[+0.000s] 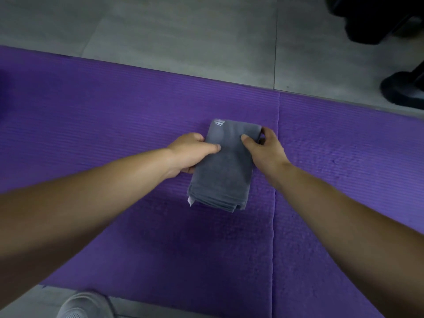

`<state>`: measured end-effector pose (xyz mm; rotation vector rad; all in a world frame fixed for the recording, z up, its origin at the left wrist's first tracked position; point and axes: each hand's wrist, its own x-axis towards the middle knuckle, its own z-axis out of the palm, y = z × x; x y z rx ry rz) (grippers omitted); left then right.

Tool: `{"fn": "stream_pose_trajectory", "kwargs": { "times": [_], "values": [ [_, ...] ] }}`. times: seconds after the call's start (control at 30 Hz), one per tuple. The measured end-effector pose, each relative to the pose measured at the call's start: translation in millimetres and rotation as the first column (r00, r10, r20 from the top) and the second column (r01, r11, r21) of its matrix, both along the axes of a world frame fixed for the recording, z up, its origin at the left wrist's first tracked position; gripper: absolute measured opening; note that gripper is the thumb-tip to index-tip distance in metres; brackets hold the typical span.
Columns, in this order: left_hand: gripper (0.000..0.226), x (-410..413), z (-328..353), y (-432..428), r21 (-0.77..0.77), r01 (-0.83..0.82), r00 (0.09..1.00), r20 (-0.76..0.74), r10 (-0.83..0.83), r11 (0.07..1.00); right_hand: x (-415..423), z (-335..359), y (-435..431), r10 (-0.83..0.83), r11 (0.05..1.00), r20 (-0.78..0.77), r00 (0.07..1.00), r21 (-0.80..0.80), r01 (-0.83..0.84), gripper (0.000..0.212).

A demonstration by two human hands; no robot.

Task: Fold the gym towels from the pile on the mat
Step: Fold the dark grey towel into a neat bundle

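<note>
Both of my bare forearms reached out over the purple mat, and low at the left the toe of my grey shoe stood on the floor just off the mat's near edge. My left hand gripped the left edge of the grey towel, thumb pressed on top and fingers tucked underneath, which I judge was to keep the stacked layers from sliding apart. That towel lay near the middle of the mat, already folded into a narrow thick bundle. Its layered ends pointed toward me, a small white tag poked out at the near left corner, and a pale striped mark sat at the far one. My right hand held the far right corner, thumb on top and fingers curled round the edge, so the two hands clamped the bundle from both sides, ready, I think, to square it or lift it away. Just right of the towel a seam ran across the mat, and a bundle dragged that way might catch on it. Beyond the mat lay the grey tiled floor. At the far right stood a dark blurred shape and what looked like a dark shoe, both well apart from my hands. No pile of unfolded towels showed anywhere.
</note>
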<state>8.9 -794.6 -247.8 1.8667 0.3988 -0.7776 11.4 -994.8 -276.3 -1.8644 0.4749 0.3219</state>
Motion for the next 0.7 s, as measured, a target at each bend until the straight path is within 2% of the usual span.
{"fn": "stream_pose_trajectory", "kwargs": {
  "times": [0.03,0.17,0.27,0.3,0.37,0.4,0.47,0.53,0.6,0.67,0.7],
  "values": [
    [0.023,-5.6,0.0,1.8,-0.006,0.006,1.0,-0.017,-0.006,1.0,-7.6,4.1,0.4,0.033,0.999,0.007,0.999,-0.032,-0.033,0.041],
    [0.017,-28.3,-4.8,5.2,0.029,0.05,0.999,-0.006,-0.05,0.998,-43.9,4.7,-3.7,0.178,0.972,-0.002,0.984,-0.157,-0.176,0.069],
    [0.016,-44.7,-6.5,-2.0,-0.121,-0.082,0.993,-0.098,0.07,0.989,-53.5,5.8,-5.6,0.246,0.95,-0.041,0.968,-0.189,-0.25,0.08],
    [0.017,-48.6,-9.0,-4.0,-0.126,-0.1,0.991,-0.106,0.087,0.987,-53.3,8.2,-4.9,0.244,0.95,-0.054,0.968,-0.185,-0.25,0.085],
    [0.029,-49.9,-16.4,-3.1,-0.007,-0.045,0.999,-0.007,0.045,0.999,-53.8,12.9,-2.8,0.255,0.939,-0.064,0.965,-0.22,-0.263,0.089],
    [0.039,-48.7,-19.6,0.0,0.09,0.006,0.998,0.063,-0.011,0.996,-54.3,15.5,-0.4,0.289,0.913,-0.043,0.956,-0.289,-0.289,0.087],
    [0.066,-48.2,-22.8,6.2,0.336,0.136,0.956,0.204,-0.213,0.932,-49.3,18.4,7.8,0.443,0.792,0.06,0.895,-0.494,-0.359,0.076],
    [0.092,-53.9,-24.2,5.8,0.512,0.275,0.839,0.286,-0.463,0.814,-33.3,16.3,16.5,0.625,0.643,0.121,0.771,-0.64,-0.421,0.067],
    [0.101,-68.5,-30.5,-2.4,0.575,0.405,0.732,0.262,-0.629,0.711,-16.8,8.9,20.7,0.744,0.475,0.01,0.668,-0.711,-0.518,0.064],
    [0.1,-84.4,-44.0,-7.8,0.614,0.457,0.697,0.203,-0.688,0.643,-12.7,-4.0,17.0,0.788,0.317,-0.111,0.606,-0.771,-0.553,0.066],
    [0.099,-89.6,-49.5,-9.4,0.628,0.465,0.691,0.184,-0.699,0.624,-15.0,-9.2,13.5,0.791,0.278,-0.144,0.594,-0.781,-0.559,0.068]
  ]
}}
